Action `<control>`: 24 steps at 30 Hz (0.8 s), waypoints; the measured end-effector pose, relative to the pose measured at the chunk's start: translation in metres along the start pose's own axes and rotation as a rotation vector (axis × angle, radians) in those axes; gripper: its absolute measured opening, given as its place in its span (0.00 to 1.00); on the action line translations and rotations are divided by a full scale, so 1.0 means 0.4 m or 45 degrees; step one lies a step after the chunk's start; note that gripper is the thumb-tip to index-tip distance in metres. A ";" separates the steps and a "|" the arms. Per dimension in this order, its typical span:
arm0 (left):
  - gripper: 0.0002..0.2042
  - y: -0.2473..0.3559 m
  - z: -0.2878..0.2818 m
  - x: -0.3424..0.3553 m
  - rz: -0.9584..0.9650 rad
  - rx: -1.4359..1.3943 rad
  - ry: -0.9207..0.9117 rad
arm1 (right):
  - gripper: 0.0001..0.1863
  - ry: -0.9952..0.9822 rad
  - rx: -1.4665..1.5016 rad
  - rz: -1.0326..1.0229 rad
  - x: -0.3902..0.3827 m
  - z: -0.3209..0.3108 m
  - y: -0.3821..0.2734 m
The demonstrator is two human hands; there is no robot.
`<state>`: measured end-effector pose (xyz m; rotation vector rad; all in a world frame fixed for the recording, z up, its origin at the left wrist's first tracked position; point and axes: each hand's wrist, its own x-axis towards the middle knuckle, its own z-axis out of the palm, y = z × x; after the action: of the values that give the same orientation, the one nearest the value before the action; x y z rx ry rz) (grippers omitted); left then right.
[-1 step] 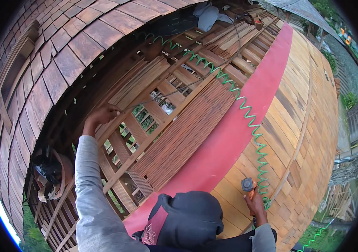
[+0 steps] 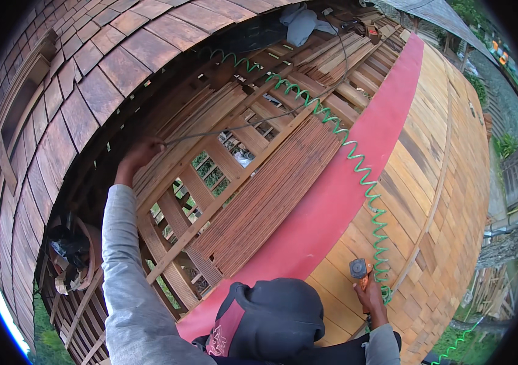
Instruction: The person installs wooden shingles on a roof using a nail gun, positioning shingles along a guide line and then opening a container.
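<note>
I take the red strip (image 2: 386,121) as my landmark; left of it, past the slatted framing (image 2: 172,213), I see the left hand (image 2: 143,153) raised on an outstretched arm, its fingers bent together and pinching the dark cord (image 2: 220,131); from those fingertips the cord stretches back toward the strip, passing above the framing; exactly how each finger sits on it I cannot tell. Right of the strip's near part, over the pale planks (image 2: 338,286), I have the right hand (image 2: 371,297) wrapped around the orange handle of a tool with a dark, squarish head (image 2: 358,266); whether the tool touches the planks I cannot tell. The green coiled hose (image 2: 349,143) lies beside that hand, winds up the strip's right side, then crosses it to the left. Along the strip's left edge I see a stack of reddish-brown boards (image 2: 277,188); well left of the strip stands a bucket (image 2: 96,249) holding something black; small shingles (image 2: 459,213) cover the slope right of the strip, beyond the planks.
</note>
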<state>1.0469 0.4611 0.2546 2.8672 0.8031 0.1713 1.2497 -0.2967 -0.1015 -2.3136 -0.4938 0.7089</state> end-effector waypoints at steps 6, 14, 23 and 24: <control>0.16 -0.127 -0.026 0.274 -0.227 1.193 0.954 | 0.48 0.069 -0.097 -0.071 -0.014 -0.008 0.023; 0.21 -0.325 0.210 0.190 -0.370 0.523 0.706 | 0.54 0.019 -0.077 0.004 -0.009 -0.019 0.015; 0.32 -0.350 0.077 -0.214 -0.456 0.064 0.560 | 0.54 -0.113 -0.098 0.180 0.012 -0.016 -0.060; 0.33 -0.358 0.086 -0.231 -0.636 -0.029 0.542 | 0.54 -0.078 -0.090 0.141 0.010 -0.014 -0.049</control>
<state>0.9016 0.5292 0.1883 2.5322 1.5443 0.7270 1.2531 -0.2832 -0.0859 -2.4055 -0.4272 0.8297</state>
